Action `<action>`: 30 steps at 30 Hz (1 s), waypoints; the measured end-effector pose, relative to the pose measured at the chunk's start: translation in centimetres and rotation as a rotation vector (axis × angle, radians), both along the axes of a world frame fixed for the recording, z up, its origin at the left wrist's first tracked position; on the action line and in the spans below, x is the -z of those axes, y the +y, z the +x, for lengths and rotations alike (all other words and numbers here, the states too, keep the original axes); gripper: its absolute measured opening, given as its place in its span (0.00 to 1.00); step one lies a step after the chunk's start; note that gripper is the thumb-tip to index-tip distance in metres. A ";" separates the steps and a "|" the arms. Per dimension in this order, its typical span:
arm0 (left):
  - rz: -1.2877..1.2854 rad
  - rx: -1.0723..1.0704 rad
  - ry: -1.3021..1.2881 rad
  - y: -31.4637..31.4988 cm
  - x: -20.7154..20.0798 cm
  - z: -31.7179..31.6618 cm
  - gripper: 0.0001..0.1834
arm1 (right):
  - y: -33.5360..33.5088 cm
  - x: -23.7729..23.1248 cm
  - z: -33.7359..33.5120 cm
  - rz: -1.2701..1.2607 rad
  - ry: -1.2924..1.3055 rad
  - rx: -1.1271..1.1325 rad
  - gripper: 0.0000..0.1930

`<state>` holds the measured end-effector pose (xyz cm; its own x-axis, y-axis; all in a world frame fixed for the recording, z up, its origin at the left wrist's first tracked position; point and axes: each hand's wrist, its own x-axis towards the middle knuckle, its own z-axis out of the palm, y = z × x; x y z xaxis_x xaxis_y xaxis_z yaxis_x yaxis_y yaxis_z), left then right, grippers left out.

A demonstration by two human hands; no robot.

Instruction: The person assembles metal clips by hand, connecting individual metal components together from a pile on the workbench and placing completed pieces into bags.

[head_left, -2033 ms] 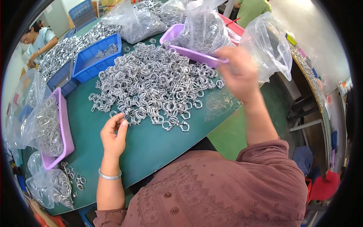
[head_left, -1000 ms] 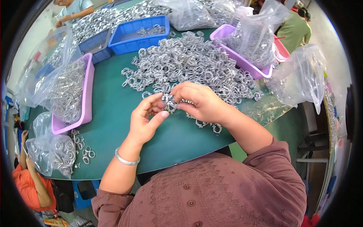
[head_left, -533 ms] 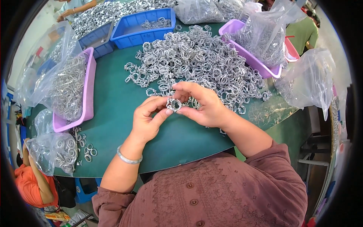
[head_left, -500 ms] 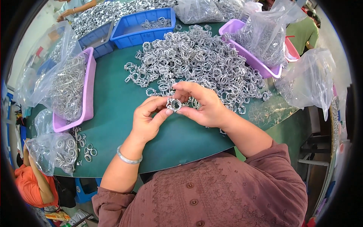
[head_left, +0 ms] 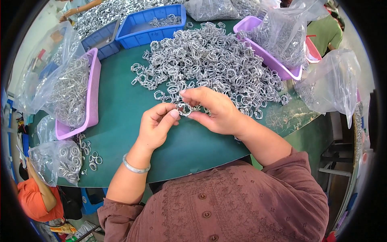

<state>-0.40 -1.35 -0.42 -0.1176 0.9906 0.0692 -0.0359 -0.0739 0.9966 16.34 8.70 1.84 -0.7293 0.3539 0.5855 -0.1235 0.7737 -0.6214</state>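
Observation:
My left hand (head_left: 156, 124) and my right hand (head_left: 211, 109) meet over the green table (head_left: 121, 105), both pinching one small silver metal clamp ring (head_left: 185, 109) between their fingertips. Just beyond them lies a large heap of the same metal rings (head_left: 209, 64). A silver bangle sits on my left wrist.
A purple tray (head_left: 93, 92) holding a clear bag of rings stands at the left. Blue bins (head_left: 149, 24) are at the back, another purple tray (head_left: 266, 60) with a bag at the right. Loose rings (head_left: 90, 155) and a bag (head_left: 56, 161) lie near left. Other people sit around.
My right hand came back from the far right bag to the heap, and both hands closed together on a ring. The view tilted down toward the table.

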 end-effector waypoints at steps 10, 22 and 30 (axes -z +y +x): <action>0.003 -0.052 -0.127 0.1 0.0 0.1 0.11 | 0.3 0.4 0.3 -0.218 -0.047 0.018 0.13; 0.043 0.028 -0.189 0.1 0.4 -0.1 0.13 | -0.1 0.3 0.3 -0.482 -0.048 0.029 0.08; 0.123 0.101 -0.270 0.1 0.3 0.2 0.15 | 0.3 0.2 0.2 -0.117 0.046 0.018 0.07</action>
